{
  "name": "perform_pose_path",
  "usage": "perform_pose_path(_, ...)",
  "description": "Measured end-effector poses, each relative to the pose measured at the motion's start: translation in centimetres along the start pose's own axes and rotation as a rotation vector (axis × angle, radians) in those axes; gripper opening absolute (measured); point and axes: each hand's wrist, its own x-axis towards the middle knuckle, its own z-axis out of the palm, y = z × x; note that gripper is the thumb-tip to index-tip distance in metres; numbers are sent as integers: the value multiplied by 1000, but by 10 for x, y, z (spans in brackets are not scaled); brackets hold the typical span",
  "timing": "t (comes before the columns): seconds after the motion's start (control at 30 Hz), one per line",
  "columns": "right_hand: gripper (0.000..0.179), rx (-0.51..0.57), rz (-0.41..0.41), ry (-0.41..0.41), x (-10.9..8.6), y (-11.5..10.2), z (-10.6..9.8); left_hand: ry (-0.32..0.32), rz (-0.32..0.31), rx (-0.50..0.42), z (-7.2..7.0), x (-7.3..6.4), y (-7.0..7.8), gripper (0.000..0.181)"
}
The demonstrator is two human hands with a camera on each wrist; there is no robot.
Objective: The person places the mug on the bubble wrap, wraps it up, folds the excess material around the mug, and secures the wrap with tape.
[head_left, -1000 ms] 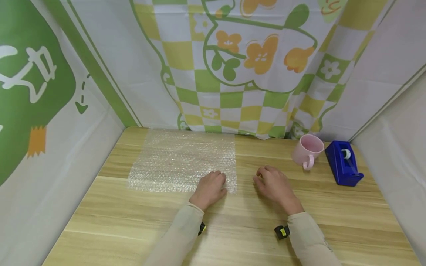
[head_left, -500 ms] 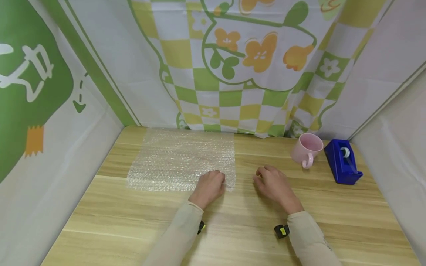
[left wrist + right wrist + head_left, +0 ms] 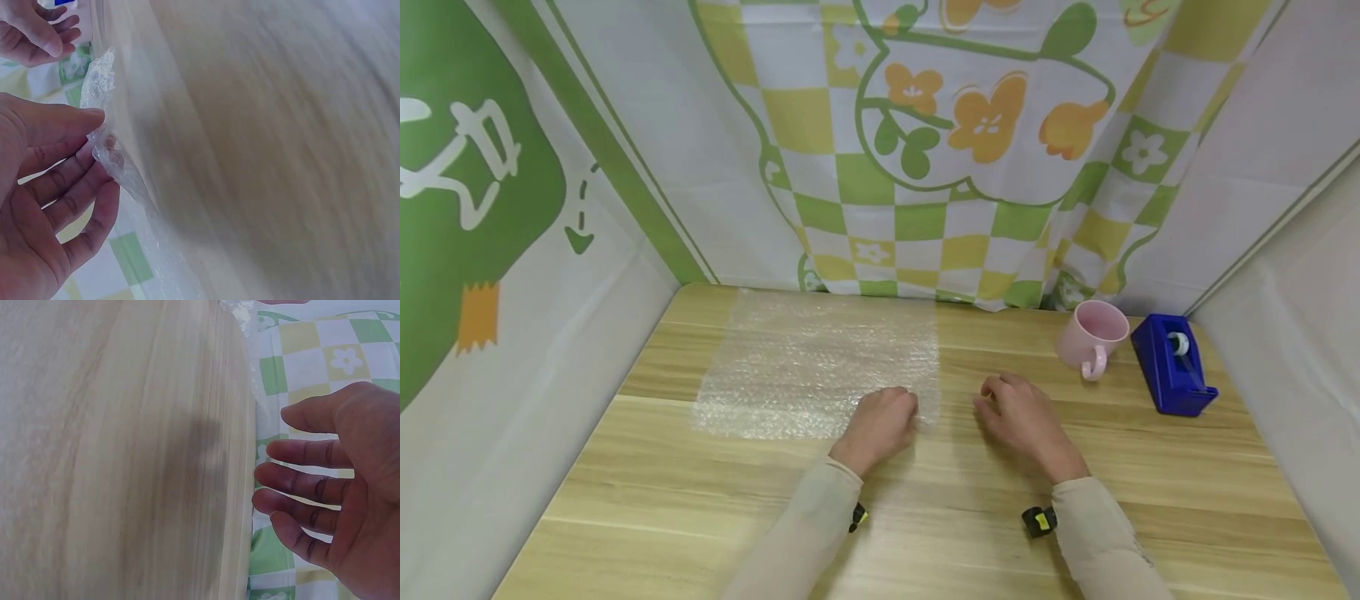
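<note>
A clear sheet of bubble wrap (image 3: 812, 358) lies flat on the wooden table, left of centre in the head view. My left hand (image 3: 880, 425) pinches its near right corner; in the left wrist view the thumb and fingers of that hand (image 3: 50, 169) hold the bunched edge of the bubble wrap (image 3: 112, 150). To the right of the sheet, my right hand (image 3: 1021, 417) is just over the table and holds nothing. Its fingers (image 3: 300, 478) look loosely bent and apart in the right wrist view. The pink mug (image 3: 1092, 337) stands beyond the right hand, handle toward me.
A blue tape dispenser (image 3: 1172, 367) with a roll of tape stands right of the mug. Behind the wooden table (image 3: 940, 517) hangs a green and yellow checked curtain (image 3: 917, 225). White fabric walls (image 3: 1292, 333) close in both sides.
Over the last half second my left hand has shifted slightly right, and the bubble wrap has slid right along with it. The right hand has hardly moved. Mug and dispenser stay put.
</note>
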Motion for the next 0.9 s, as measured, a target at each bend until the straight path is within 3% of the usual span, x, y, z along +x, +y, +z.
perform_pose_path(0.27, 16, 15, 28, -15, -7, 8, -3, -43, 50, -39, 3, 3, 17, 8)
perform_pose_path(0.6, 16, 5, 73, -27, -23, 25, -9, -49, 108, -20, 14, 7, 38, 7)
perform_pose_path(0.9, 20, 7, 108, -13, -33, 36, -13, -84, 125, -11, 18, 11, 55, 6)
